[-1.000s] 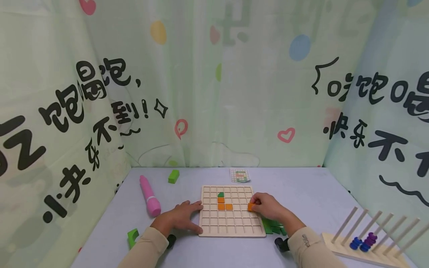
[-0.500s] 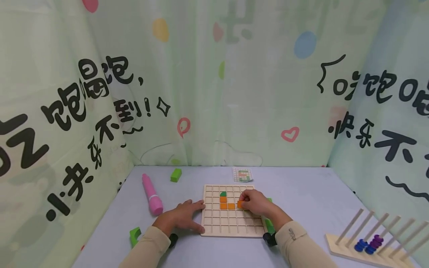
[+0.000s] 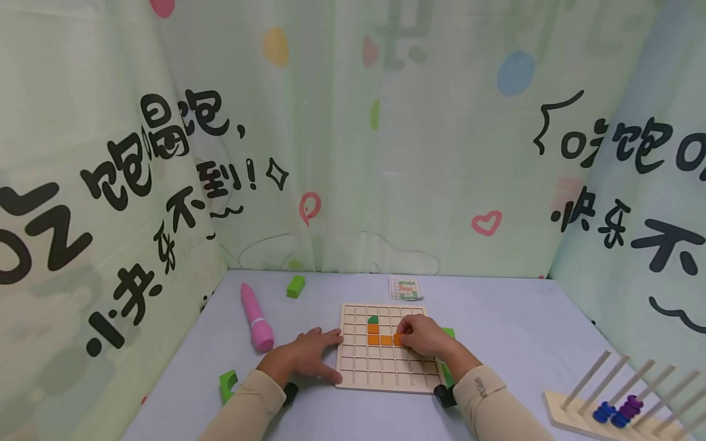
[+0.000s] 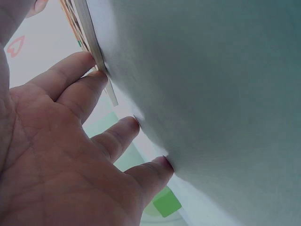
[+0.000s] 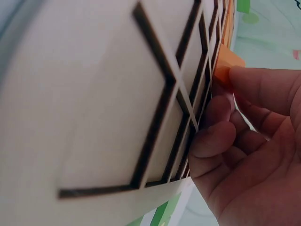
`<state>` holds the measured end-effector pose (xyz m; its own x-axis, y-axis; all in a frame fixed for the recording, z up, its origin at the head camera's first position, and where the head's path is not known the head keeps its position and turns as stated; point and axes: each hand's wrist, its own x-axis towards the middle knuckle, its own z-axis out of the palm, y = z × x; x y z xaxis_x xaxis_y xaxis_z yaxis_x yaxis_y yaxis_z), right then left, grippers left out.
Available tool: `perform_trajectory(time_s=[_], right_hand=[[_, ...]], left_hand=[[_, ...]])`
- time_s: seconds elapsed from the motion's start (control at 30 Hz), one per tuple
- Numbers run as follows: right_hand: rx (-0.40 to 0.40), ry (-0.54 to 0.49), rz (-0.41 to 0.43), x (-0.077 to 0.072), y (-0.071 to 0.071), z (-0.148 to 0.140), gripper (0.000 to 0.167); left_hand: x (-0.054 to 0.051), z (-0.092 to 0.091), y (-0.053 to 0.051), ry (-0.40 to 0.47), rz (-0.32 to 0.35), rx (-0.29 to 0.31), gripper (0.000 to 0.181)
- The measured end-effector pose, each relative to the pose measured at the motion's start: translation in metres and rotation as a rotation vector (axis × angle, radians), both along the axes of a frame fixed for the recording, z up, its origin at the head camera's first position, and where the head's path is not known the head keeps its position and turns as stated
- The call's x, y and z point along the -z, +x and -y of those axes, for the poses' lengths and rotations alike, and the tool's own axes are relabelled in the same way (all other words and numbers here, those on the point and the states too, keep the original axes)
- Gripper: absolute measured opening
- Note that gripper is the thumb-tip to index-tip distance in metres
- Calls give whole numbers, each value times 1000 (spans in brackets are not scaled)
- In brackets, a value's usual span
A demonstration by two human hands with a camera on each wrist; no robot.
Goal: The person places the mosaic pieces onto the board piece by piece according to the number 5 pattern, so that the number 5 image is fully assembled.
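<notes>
A wooden grid board [image 3: 380, 367] lies on the table in front of the person. In its cells sit a green piece [image 3: 373, 320] with a rounded corner and several orange square blocks [image 3: 374, 339]. The right hand [image 3: 423, 335] pinches another orange block [image 5: 228, 63] between thumb and fingers, at the right end of the orange row; whether it is fully seated I cannot tell. Fingers spread, the left hand [image 3: 309, 355] rests at the board's left edge. In the left wrist view two fingertips touch the board's side [image 4: 89, 35] and the others touch the tabletop.
Behind the board lies a small printed pattern card [image 3: 406, 288]. A pink bottle-shaped object [image 3: 256, 318], a green block [image 3: 296, 286] and a green arched block [image 3: 228, 386] are to the left. Green pieces [image 3: 448, 367] lie beside the board's right edge. A wooden peg rack [image 3: 573, 415] with blue and purple beads stands at right.
The right hand has carried the orange block leftward over the board, from its right edge to the end of the orange row. The left hand keeps its place at the board's edge.
</notes>
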<state>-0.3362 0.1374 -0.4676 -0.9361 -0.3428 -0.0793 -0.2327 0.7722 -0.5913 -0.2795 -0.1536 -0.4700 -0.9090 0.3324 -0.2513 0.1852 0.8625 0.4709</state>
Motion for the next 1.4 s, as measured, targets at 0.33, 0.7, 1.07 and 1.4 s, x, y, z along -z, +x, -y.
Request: perform_trajectory(time_s=[0.33, 0.7, 1.07, 1.4], right_hand=[[-27, 92, -77, -1, 2, 6, 6], [-28, 73, -79, 0, 4, 4, 5], [84, -39, -3, -7, 3, -31, 13], [215, 8, 13, -5, -8, -79, 24]], left_hand=[[-1, -1, 0, 8, -2, -8, 86], [2, 0, -1, -6, 6, -4, 86], [-3, 0, 1, 8, 6, -3, 85], [0, -2, -1, -3, -5, 9, 85]])
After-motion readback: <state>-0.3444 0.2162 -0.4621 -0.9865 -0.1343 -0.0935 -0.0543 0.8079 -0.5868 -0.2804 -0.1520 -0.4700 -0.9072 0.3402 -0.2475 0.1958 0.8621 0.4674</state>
